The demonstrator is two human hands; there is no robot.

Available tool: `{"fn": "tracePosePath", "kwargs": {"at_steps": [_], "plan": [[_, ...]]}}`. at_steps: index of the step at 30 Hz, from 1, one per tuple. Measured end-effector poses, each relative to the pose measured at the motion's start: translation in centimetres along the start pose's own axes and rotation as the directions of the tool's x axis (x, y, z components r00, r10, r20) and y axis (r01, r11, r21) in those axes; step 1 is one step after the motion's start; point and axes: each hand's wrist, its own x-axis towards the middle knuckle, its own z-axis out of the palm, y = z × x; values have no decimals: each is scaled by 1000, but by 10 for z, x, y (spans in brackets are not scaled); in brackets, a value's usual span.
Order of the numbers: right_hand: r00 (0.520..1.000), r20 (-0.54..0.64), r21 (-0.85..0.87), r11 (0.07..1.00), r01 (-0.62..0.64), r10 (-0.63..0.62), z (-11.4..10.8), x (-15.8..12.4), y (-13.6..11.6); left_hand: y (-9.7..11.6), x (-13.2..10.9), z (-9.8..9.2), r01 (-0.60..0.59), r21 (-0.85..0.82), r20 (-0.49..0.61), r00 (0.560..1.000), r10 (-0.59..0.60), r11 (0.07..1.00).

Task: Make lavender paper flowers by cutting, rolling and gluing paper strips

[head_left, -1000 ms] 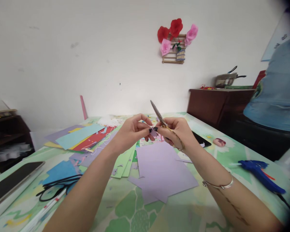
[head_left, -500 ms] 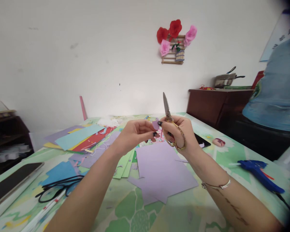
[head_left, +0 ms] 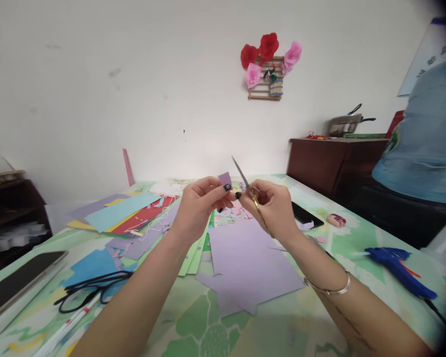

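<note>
My left hand [head_left: 198,203] pinches a small lilac paper piece [head_left: 225,178] between thumb and fingertips, raised above the table. My right hand [head_left: 275,208] grips small gold-handled scissors [head_left: 245,184], their blades pointing up and left, tips close beside the paper piece. Both hands hover over a large lilac paper sheet [head_left: 245,258] lying on the green patterned table [head_left: 208,322].
Coloured paper sheets [head_left: 122,213] pile at the left, black scissors [head_left: 89,290] and a tablet [head_left: 18,282] nearer left. A phone [head_left: 305,215], a pink eraser [head_left: 336,219] and a blue glue gun [head_left: 397,267] lie right. Another person in blue [head_left: 427,144] sits at the far right.
The scissors tilted from nearly upright to leaning left toward the paper piece. My left hand lifted the lilac piece slightly higher.
</note>
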Motion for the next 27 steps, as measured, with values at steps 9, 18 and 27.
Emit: {"fn": "tracePosePath", "kwargs": {"at_steps": [9,18,27], "plan": [[987,-19,-298,943,148,-161,6,-6,1,8,-1,0,-15,-75,-55,998,11,997],[972,-26,-395,896,205,-234,8,-7,1,4,-2,2,-7,-86,-65,998,1,996],[965,-46,-426,879,214,-258,8,-6,3,5,-2,3,5,-72,-69,998,-10,997]]}}
